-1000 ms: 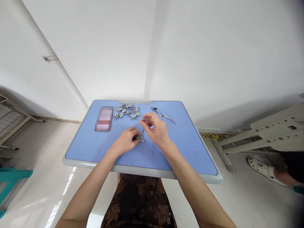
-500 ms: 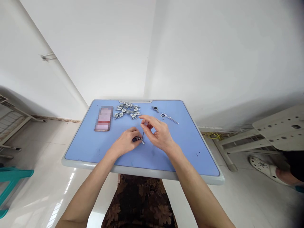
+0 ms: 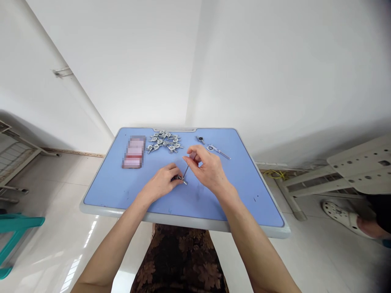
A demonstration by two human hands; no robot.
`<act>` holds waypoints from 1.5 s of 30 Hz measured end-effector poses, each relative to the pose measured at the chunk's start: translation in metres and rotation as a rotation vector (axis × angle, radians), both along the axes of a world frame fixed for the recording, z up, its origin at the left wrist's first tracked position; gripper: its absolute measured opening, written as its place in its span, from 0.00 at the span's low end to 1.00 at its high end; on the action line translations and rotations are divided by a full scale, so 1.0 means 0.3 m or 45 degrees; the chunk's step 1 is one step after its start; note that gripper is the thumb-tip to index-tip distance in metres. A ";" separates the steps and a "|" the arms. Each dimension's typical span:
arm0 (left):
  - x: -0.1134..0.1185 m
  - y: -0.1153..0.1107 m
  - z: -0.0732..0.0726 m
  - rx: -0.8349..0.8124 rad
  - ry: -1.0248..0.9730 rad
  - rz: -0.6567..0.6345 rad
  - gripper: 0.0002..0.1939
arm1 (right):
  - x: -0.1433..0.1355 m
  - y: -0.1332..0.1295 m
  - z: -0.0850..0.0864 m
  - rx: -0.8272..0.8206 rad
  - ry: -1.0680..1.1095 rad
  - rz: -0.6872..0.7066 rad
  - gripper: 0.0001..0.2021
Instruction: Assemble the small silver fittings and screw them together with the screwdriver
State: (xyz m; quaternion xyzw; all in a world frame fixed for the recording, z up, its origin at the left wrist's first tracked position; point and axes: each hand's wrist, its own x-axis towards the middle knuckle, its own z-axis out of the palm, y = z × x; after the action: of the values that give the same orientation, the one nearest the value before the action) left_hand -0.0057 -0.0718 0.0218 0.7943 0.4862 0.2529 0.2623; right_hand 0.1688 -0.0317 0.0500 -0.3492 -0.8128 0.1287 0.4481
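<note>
Over the blue table (image 3: 122, 191), my left hand (image 3: 161, 180) pinches a small metal part (image 3: 184, 181), its far end hidden by the fingers. My right hand (image 3: 207, 167) is closed around the handle of a screwdriver (image 3: 186, 171), whose thin shaft slants down to that part. The tip meets the part at my left fingertips; the exact contact is too small to make out. Beyond my hands lies a pile of similar silvery metal parts (image 3: 165, 142).
A phone (image 3: 133, 152) lies at the table's left. Toward the back right are a dark-centred metal part (image 3: 200, 139) and a long slim metal piece with a ring (image 3: 218, 151). A teal stool (image 3: 18, 228) stands left; a person's shoe (image 3: 342, 215) shows at right.
My right hand has shifted slightly right, its fingers curling more closely around the screwdriver handle, and the shaft leans more. My left hand and the metal part stay nearly in place.
</note>
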 end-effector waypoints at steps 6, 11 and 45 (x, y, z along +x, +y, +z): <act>-0.001 -0.001 -0.003 0.005 0.002 -0.008 0.03 | -0.018 0.000 0.000 0.017 -0.062 0.022 0.04; 0.001 -0.004 -0.002 0.001 -0.007 -0.012 0.03 | -0.031 -0.002 -0.003 0.022 -0.032 0.094 0.05; 0.004 -0.003 -0.010 0.026 0.025 -0.016 0.01 | 0.033 -0.014 0.005 0.030 -0.064 0.076 0.03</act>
State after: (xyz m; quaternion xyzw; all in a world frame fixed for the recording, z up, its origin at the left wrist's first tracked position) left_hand -0.0044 -0.0727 0.0187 0.8024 0.4810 0.2483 0.2511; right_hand 0.1786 -0.0359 0.0514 -0.3226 -0.8353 0.1236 0.4276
